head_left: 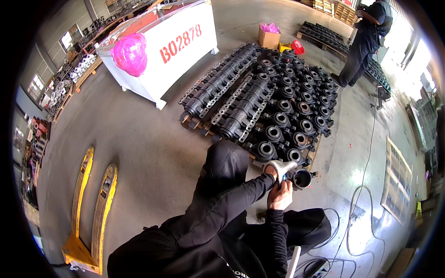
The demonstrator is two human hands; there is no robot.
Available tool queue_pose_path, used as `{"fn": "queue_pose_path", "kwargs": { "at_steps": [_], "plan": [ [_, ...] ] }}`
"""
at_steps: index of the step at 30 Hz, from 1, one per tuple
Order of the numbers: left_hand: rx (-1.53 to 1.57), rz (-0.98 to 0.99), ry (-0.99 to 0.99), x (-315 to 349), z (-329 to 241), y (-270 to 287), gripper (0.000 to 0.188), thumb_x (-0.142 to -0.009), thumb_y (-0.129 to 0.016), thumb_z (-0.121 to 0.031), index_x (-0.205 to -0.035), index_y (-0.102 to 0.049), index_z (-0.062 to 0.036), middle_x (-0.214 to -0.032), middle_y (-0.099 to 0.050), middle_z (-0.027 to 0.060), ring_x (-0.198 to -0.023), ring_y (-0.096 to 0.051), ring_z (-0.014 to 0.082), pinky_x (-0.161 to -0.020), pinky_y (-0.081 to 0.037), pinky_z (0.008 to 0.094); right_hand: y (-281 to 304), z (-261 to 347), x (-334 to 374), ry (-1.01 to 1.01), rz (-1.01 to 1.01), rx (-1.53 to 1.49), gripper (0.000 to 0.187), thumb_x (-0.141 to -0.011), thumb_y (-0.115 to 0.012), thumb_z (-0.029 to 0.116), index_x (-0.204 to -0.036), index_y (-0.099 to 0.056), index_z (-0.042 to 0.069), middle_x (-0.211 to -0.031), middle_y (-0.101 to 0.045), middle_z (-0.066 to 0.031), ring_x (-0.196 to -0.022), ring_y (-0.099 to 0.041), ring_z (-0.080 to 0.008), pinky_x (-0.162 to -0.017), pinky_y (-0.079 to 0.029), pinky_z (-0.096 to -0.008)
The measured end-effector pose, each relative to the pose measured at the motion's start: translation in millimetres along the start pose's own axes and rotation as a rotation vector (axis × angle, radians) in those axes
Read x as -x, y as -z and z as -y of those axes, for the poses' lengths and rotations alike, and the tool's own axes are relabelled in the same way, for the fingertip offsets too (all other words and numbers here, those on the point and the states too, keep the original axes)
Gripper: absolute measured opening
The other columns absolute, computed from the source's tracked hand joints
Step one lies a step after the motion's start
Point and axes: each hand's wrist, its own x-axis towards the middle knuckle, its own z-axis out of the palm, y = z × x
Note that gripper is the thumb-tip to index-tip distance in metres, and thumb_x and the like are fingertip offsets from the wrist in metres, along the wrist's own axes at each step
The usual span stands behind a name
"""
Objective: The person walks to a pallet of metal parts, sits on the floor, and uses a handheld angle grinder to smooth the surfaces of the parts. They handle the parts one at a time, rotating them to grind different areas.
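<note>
Fingers of your right hand (280, 197) seemed closed round a blue item (283, 180); gloved left hand's (280, 167) grip couldn't be told. Off-centre pressure risked tipping the black housing (302, 183).

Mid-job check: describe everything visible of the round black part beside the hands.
The black part looks like metal: round and hollow, its mouth turned up toward the camera, a lug jutting out at right. It lies nearest the person, by similar parts, just right of the left hand and right hand. Whether either touches it is unclear.
</note>
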Motion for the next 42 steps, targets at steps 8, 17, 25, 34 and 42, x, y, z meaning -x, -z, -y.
{"fn": "queue_pose_path", "kwargs": {
  "at_steps": [8,17,25,34,42],
  "plan": [
    [1.458,0.041,-0.023,-19,64,-57,0.049,-0.101,-0.041,-0.035,-0.142,-0.048,-0.0086,-0.144,-0.053,0.0062,-0.125,-0.055,0.0236,-0.111,-0.036,0.0393,-20,19,5,-0.444,0.069,-0.191,0.049,-0.077,-0.073,0.020,-0.112,-0.054,-0.007,-0.116,-0.054,-0.0236,-0.111,-0.054,-0.0435,-0.096,-0.044,-0.0450],
    [0.386,-0.364,-0.208,-9,-42,25,0.040,-0.088,-0.059,-0.012,-0.128,-0.061,-0.0074,-0.134,-0.058,0.0128,-0.127,-0.053,0.0252,-0.108,-0.041,0.0334,-17,-11,5,-0.249,0.178,-0.134,0.023,-0.088,-0.056,0.019,-0.086,-0.058,-0.004,-0.091,-0.059,-0.0268,-0.088,-0.057,-0.0474,-0.078,-0.047,-0.0508],
    [1.825,0.104,0.096,-32,-67,21,0.061,-0.101,-0.037,-0.048,-0.132,-0.058,-0.0008,-0.128,-0.065,0.0091,-0.117,-0.061,0.0180,-0.109,-0.036,0.0272,33,-3,-4,-0.039,0.140,-0.075,0.016,-0.086,-0.053,0.009,-0.094,-0.061,-0.003,-0.098,-0.060,-0.0221,-0.088,-0.061,-0.0429,-0.076,-0.051,-0.0458],
    [1.471,0.143,0.223,-2,-71,26,0.081,-0.088,-0.047,-0.068,-0.143,-0.048,-0.0094,-0.140,-0.054,0.0060,-0.127,-0.050,0.0238,-0.103,-0.039,0.0433,30,3,3,-0.013,0.198,-0.072,0.014,-0.089,-0.055,0.010,-0.083,-0.056,-0.002,-0.087,-0.058,-0.0208,-0.078,-0.060,-0.0417,-0.069,-0.050,-0.0465],
    [0.376,-0.011,0.052,-10,-52,27,0.024,-0.082,-0.069,-0.028,-0.096,-0.072,-0.0088,-0.083,-0.069,0.0033,-0.080,-0.068,0.0252,-0.066,-0.053,0.0396,40,17,-4,-0.014,0.146,-0.122,0.014,-0.087,-0.055,0.009,-0.078,-0.057,-0.002,-0.082,-0.059,-0.0213,-0.074,-0.060,-0.0437,-0.065,-0.049,-0.0487]
  ]
}}
